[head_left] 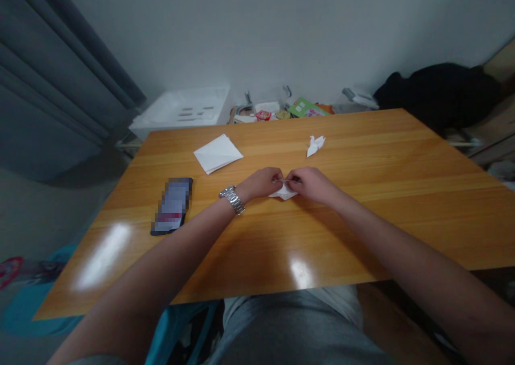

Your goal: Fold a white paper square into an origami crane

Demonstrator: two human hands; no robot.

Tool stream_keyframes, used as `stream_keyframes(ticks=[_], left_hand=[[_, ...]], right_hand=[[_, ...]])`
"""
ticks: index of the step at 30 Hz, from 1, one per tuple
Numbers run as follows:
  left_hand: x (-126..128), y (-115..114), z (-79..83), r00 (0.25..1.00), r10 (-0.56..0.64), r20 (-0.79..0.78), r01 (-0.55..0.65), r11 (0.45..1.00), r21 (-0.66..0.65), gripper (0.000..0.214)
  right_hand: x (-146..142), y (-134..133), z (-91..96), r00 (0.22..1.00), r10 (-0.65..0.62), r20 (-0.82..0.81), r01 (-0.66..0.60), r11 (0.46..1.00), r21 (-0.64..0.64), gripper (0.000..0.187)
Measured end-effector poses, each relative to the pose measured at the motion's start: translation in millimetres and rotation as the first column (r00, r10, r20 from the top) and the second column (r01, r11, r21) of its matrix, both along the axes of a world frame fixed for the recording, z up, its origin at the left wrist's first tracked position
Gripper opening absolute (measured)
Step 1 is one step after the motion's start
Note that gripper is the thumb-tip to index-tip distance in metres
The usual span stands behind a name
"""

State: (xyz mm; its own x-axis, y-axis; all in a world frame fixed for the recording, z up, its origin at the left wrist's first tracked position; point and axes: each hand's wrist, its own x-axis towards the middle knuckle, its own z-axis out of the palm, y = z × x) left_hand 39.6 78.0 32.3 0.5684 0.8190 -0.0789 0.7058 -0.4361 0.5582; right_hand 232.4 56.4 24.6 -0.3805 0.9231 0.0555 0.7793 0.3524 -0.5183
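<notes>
A small piece of folded white paper (284,191) is pinched between my two hands, just above the middle of the wooden table. My left hand (266,182), with a metal watch (232,199) at the wrist, is closed on its left side. On the other side my right hand (309,183) grips the paper with curled fingers. Both hands hide much of its upper part, so the exact folds cannot be made out. Beyond my right hand stands a folded white paper bird (316,146).
White paper sheets (218,153) lie stacked at the back left of the table (386,172). A phone (173,205) rests near my left forearm. Past the far edge are a white bin (185,107) and assorted packets. A black cloth heap (436,94) is at the far right.
</notes>
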Motion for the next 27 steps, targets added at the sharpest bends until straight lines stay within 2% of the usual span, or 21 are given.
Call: stream_keyframes(ticks=[4, 6, 11, 17, 22, 27], left_hand=[[-3, 0, -0.5, 0.997, -0.002, 0.08, 0.007, 0.998, -0.058, 0.019], [-3, -1, 0.4, 0.997, 0.0, 0.082, 0.004, 0.999, -0.044, 0.019], [-1, -7, 4.6, 0.998, 0.055, -0.003, -0.055, 0.992, 0.116, 0.021], [3, -10, 15.3, 0.992, 0.02, -0.122, -0.012, 0.998, 0.068, 0.023], [5, -14, 17.3, 0.994, 0.056, -0.096, -0.043, 0.99, 0.137, 0.02], [7, -15, 19.8, 0.984, 0.117, -0.132, -0.093, 0.98, 0.174, 0.019]], right_hand=[[5, 2, 1.0, 0.998, -0.008, -0.064, 0.01, 1.0, 0.026, 0.014], [7, 2, 0.9, 0.997, 0.0, -0.079, 0.001, 1.0, 0.013, 0.014], [5, 1, -1.1, 0.999, -0.033, -0.036, 0.034, 0.999, 0.03, 0.012], [1, -2, -2.2, 0.995, -0.097, -0.031, 0.098, 0.995, 0.035, 0.012], [-1, -3, -3.5, 0.992, -0.098, -0.082, 0.104, 0.992, 0.07, 0.01], [-2, -4, -5.9, 0.982, -0.089, -0.165, 0.097, 0.994, 0.041, 0.008]])
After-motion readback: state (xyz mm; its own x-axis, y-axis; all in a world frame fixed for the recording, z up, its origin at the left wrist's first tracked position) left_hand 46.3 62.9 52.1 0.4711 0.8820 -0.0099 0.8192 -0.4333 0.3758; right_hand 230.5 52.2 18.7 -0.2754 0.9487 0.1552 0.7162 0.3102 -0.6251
